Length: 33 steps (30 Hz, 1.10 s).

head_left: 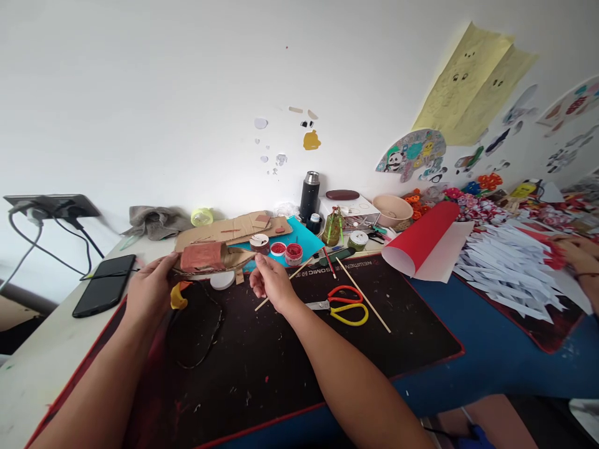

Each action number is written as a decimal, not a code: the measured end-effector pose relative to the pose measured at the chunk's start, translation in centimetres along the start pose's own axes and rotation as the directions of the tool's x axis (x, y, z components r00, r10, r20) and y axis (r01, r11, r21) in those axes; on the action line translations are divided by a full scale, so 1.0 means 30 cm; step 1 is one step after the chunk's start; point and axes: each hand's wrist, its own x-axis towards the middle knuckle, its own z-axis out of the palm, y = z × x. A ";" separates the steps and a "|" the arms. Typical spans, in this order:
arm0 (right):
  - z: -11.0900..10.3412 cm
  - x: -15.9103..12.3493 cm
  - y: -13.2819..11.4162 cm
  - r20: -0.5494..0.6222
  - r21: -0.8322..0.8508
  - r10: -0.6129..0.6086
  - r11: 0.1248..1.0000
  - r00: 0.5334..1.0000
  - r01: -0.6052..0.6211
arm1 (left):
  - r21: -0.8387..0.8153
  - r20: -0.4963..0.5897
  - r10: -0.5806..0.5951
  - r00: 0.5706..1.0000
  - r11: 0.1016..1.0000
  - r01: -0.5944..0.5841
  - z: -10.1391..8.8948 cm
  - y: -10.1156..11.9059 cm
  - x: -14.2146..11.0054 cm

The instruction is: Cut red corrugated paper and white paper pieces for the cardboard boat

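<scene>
A small cardboard model boat [206, 257] with a reddish-brown painted canopy is held level above the black desk mat [243, 374]. My left hand [150, 284] grips its left end, fingers closed. At the pointed right end, my right hand [274, 282] pinches the tip between thumb and fingers. Below the boat lie a white lid [223, 280], a dark cord loop [219, 324] and a small yellow piece [178, 296]. Just behind it stand open jars of red paint [294, 252]. Scissors with red and yellow handles [349, 305] lie right of my right hand.
Cardboard sheets [229, 229] and a blue sheet [302, 234] lie at the back near a black thermos [309, 194]. A red paper roll [421, 240] and white paper strips [508, 265] are on the right, beside another person's hand [575, 255]. A phone [105, 284] lies left.
</scene>
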 end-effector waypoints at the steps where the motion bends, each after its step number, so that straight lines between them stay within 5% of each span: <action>1: 0.000 0.001 0.001 0.000 -0.001 -0.004 1.000 1.000 0.004 | -0.020 0.009 -0.001 1.000 1.000 0.001 0.002 0.001 -0.004; 13: 0.006 0.008 0.029 -0.017 -0.064 0.003 0.998 1.000 -0.004 | -0.114 0.059 0.001 0.998 0.993 0.006 -0.003 0.000 0.001; 33: -0.010 0.008 0.012 -0.079 -0.016 0.025 1.000 0.997 -0.026 | -0.037 0.129 -0.012 0.992 0.999 0.017 -0.016 -0.047 0.015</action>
